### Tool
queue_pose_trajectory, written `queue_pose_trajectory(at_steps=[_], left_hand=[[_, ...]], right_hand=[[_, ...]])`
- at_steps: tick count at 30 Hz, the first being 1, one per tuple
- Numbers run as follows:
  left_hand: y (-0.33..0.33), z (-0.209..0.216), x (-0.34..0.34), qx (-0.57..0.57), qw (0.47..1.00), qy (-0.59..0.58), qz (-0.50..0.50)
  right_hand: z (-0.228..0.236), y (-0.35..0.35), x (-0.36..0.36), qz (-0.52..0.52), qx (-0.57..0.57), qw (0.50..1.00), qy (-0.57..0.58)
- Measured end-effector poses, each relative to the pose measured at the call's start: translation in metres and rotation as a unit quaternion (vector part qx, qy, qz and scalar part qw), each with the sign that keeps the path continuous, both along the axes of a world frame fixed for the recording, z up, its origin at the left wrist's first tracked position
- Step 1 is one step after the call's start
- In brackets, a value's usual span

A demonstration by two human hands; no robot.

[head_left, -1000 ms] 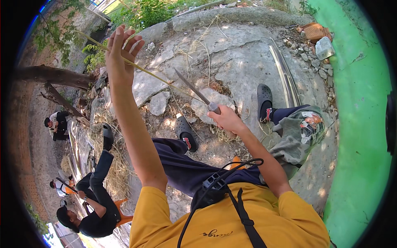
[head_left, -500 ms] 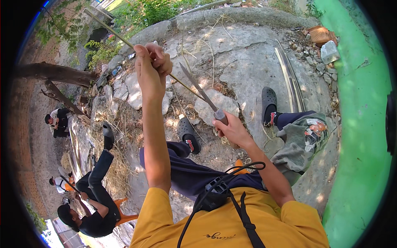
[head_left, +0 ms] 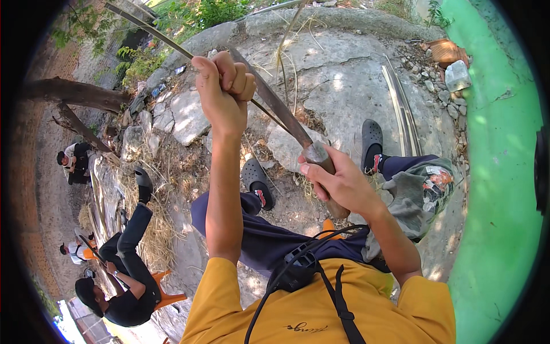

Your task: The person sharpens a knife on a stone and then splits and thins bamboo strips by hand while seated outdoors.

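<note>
My left hand (head_left: 224, 100) is raised, its fingers closed around a long thin strip of what looks like bamboo (head_left: 152, 30). The strip slants from the upper left down toward the knife. In my right hand (head_left: 349, 182) is a knife (head_left: 278, 103) with a thick wooden handle, its blade pointing up and left. Near the handle, the strip's lower end meets the blade; whether they touch I cannot tell. The blade's tip lies close to my left knuckles. Beyond the blade, a thin pale strand (head_left: 279, 57) curls upward.
Split strips (head_left: 401, 109) lie on the cracked concrete at right, beside a green wall (head_left: 498, 172). A white block (head_left: 457, 75) and stones line its foot. At left, a person in black (head_left: 129, 295) sits on an orange chair near dry shavings (head_left: 154, 229). A tree trunk (head_left: 74, 98) stands behind.
Both hands have shifted slightly to the right. The knife looks larger and closer, its tip now near my left hand. The strip has turned and shows a darker side.
</note>
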State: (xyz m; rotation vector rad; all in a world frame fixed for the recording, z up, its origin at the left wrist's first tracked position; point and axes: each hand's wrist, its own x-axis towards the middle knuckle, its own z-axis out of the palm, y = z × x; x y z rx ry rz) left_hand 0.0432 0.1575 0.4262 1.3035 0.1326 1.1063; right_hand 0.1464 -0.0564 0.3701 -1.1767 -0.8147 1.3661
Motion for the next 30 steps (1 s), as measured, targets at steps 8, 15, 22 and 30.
queue_pose_trajectory(at_steps=[8,15,22,30], left_hand=[[0.000,-0.003,0.000,-0.028,0.999,-0.031,-0.019],[0.007,-0.007,-0.004,-0.012,0.999,-0.040,0.033],[0.007,-0.008,-0.003,0.002,0.998,-0.053,0.021],[0.010,-0.008,-0.008,0.018,0.998,-0.050,0.015]], right_hand=[[-0.003,-0.002,-0.007,0.004,-0.017,1.000,0.011],[-0.039,-0.001,-0.007,-0.009,-0.056,0.998,-0.024],[-0.046,0.007,-0.006,-0.027,-0.009,0.997,-0.068],[-0.149,0.001,0.003,-0.061,-0.116,0.981,-0.144]])
